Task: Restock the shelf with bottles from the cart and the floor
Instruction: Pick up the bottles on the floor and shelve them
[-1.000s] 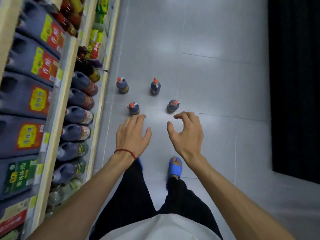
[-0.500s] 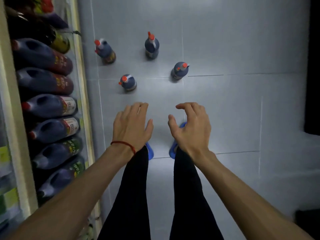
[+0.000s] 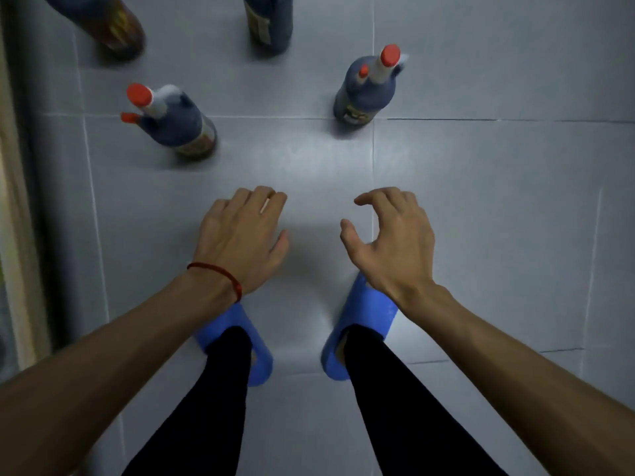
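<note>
Where the grey tiled floor (image 3: 481,207) lies bare through the centre and right of the frame, the left hand (image 3: 240,242) hovers palm down with fingers loosely together, and the right hand (image 3: 388,245) beside it has fingers loosely curled, thumb apart; neither holds anything. Above them stand dark blue, red-capped bottles, well apart: the upper-left bottle (image 3: 178,128) and the upper-right bottle (image 3: 367,94), while a third bottle (image 3: 113,25) and a fourth bottle (image 3: 271,22) are cut off by the top edge. A pale shelf edge (image 3: 13,201) runs down the left border.
</note>
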`<state>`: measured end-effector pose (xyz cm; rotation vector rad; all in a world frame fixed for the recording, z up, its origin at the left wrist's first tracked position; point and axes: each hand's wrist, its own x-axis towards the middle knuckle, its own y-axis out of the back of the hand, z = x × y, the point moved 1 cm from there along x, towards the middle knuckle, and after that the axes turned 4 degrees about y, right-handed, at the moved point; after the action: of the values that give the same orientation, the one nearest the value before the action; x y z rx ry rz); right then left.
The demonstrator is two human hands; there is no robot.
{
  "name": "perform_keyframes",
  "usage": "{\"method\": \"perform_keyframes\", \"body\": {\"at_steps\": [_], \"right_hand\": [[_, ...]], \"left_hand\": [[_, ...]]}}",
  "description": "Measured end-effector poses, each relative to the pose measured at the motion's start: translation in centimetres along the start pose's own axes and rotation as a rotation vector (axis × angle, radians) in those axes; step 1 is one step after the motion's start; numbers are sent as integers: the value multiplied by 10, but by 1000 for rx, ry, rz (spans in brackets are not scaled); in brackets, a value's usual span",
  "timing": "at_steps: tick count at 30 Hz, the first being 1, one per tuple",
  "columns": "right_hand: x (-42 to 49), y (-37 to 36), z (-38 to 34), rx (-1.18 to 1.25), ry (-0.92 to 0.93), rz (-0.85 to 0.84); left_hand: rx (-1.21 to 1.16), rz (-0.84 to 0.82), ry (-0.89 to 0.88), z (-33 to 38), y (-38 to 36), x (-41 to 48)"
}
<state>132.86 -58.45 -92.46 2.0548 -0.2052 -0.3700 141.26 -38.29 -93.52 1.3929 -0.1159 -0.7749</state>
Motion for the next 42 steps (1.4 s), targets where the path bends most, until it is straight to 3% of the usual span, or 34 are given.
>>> {"method": "perform_keyframes", "body": {"at_steps": [11,17,24,31,36,42], "right_hand": [[118,-120,125,73,47,165],[183,-141,154,454,-17,168],[231,-136,155,714,92,193],[233,-138,140,634,117,267],[212,-156,121,640,104,214],[190,-186,71,613,146,126]], "left_hand": [[6,194,-58,-13,-124,161],[43,280,-50,-15,-143,207],[14,334,-8,-12,-129,218],[-50,343,64,-28,-130,200],[-187,335,99,-46,-140,172],[-302,477,182,-85,-155,133]]}}
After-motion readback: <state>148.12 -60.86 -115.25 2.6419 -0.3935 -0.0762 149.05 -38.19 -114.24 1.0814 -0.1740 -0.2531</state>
